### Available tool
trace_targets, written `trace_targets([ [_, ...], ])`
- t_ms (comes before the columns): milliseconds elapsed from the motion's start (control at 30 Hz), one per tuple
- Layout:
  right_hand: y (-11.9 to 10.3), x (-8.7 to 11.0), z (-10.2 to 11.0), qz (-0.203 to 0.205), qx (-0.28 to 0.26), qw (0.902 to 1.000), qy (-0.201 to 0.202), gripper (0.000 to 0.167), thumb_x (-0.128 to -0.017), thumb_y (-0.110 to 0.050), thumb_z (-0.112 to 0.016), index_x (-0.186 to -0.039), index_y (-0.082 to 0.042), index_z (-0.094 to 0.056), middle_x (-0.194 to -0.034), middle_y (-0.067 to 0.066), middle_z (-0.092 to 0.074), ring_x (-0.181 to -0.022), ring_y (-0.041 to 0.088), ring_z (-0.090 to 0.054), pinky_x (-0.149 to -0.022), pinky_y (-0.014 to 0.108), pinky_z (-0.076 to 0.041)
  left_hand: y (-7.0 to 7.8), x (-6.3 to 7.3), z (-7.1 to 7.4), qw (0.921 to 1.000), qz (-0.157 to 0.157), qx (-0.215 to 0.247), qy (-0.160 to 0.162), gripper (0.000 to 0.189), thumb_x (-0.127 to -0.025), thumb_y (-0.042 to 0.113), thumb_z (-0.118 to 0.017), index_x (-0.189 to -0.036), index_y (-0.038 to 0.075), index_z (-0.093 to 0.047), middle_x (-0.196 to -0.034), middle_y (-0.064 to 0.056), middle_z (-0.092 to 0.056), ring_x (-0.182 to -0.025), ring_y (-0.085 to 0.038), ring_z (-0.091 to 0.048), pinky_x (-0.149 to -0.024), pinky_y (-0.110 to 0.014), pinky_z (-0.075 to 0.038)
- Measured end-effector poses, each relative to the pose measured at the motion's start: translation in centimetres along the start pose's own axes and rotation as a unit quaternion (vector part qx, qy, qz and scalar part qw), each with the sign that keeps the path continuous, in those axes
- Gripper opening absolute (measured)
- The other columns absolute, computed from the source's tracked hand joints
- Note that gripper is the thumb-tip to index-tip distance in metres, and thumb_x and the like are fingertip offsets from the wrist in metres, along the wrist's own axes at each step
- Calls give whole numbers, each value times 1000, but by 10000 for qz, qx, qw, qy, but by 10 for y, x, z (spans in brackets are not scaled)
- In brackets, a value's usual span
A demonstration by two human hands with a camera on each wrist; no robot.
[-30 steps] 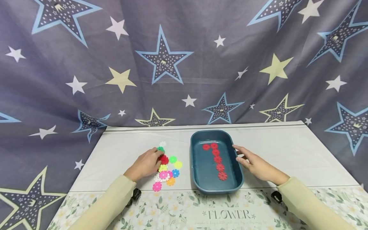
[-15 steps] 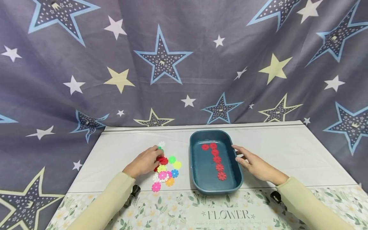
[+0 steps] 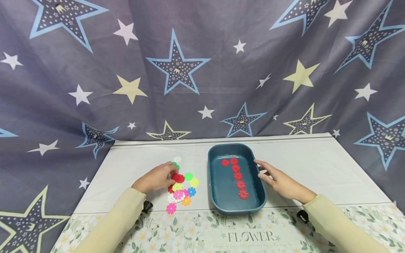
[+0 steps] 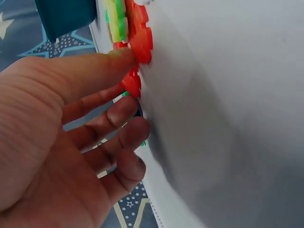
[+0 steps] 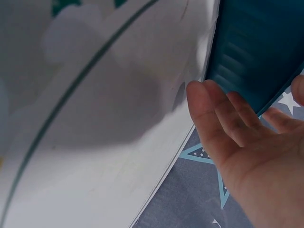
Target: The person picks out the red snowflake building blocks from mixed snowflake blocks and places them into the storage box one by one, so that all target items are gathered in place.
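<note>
Thumb and forefinger of your left hand [image 3: 156, 178] sit at red discs [image 3: 178, 178]; whether they pinch one, I cannot tell. Grip one rim squarely, your right hand [image 3: 281, 180], fingers relaxed, beside the tray [image 3: 222, 189].

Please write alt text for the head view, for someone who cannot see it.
A person's left hand touches a red flower-shaped piece in a colourful pile; the right hand is beside a blue tray holding six more red ones.

Tray [image 3: 223, 189] near far edge of table [image 3: 294, 149], disc row [image 3: 240, 185] inside, disc pile [image 3: 178, 194] left of it, left hand [image 3: 156, 177] at pile's left, right hand [image 3: 281, 181] at tray's right edge, curtain [image 3: 202, 84] behind
</note>
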State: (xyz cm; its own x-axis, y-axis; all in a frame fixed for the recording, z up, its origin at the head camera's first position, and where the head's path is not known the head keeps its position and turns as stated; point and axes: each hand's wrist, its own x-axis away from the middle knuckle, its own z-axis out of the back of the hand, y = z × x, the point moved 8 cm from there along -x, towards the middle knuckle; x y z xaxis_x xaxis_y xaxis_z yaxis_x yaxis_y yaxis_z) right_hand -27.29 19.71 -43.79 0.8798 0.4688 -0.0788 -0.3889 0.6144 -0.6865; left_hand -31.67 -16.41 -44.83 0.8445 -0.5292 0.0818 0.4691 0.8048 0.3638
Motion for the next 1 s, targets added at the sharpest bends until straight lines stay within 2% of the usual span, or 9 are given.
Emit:
trace_targets([
  [133, 1, 1, 0, -20, -3, 10000, -23, 54, -101, -30, -45, -148, -9, -29, -139, 16, -43, -107, 27, -57, -71, 32, -50, 0, -1, 8, 9991, -67, -6, 428, 26, -80, 16, -75, -103, 10, -64, -94, 1, -56, -78, -16, -53, -73, -34, -44],
  [300, 1, 0, 0, -53, -1, 10000, -48, 54, -101, -30, -45, -148, -9, -28, -139, 16, -43, -107, 27, -57, -73, 33, -50, 15, -3, 20, 9912, -668, -187, 1129, 26, -80, 15, -76, -103, 5, -68, -96, -1, -59, -84, -18, -58, -77, -34, -48],
  [433, 0, 0, -1, -72, -7, 9999, -86, 54, -101, -30, -44, -148, -10, -27, -139, 16, -43, -108, 27, -56, -75, 35, -49, 29, -5, 26, 9830, -1032, -236, 1499, 26, -82, 17, -75, -104, 4, -69, -97, -1, -58, -84, -17, -58, -76, -33, -48],
  [633, 0, -1, -1, -75, -14, 10000, -63, 53, -101, -28, -45, -148, -10, -28, -138, 16, -44, -108, 27, -57, -77, 36, -49, 51, -8, 31, 9744, -1418, -235, 1730, 29, -83, 18, -74, -109, 5, -68, -98, 0, -57, -87, -20, -59, -76, -31, -48],
  [833, -1, 0, -2, -71, -42, 10000, -30, 53, -101, -27, -45, -148, -9, -27, -139, 17, -43, -108, 27, -57, -76, 35, -50, 80, -8, 37, 9625, -1903, -343, 1902, 28, -83, 17, -74, -108, 6, -68, -99, -1, -57, -88, -16, -57, -78, -28, -48],
  [1000, -1, 0, -2, -82, -11, 10000, -37, 53, -101, -27, -45, -148, -10, -28, -137, 16, -45, -107, 26, -57, -76, 36, -49, 97, -13, 39, 9573, -2094, -188, 1987, 29, -81, 17, -76, -107, 8, -68, -99, 2, -56, -87, -15, -56, -78, -27, -47],
])
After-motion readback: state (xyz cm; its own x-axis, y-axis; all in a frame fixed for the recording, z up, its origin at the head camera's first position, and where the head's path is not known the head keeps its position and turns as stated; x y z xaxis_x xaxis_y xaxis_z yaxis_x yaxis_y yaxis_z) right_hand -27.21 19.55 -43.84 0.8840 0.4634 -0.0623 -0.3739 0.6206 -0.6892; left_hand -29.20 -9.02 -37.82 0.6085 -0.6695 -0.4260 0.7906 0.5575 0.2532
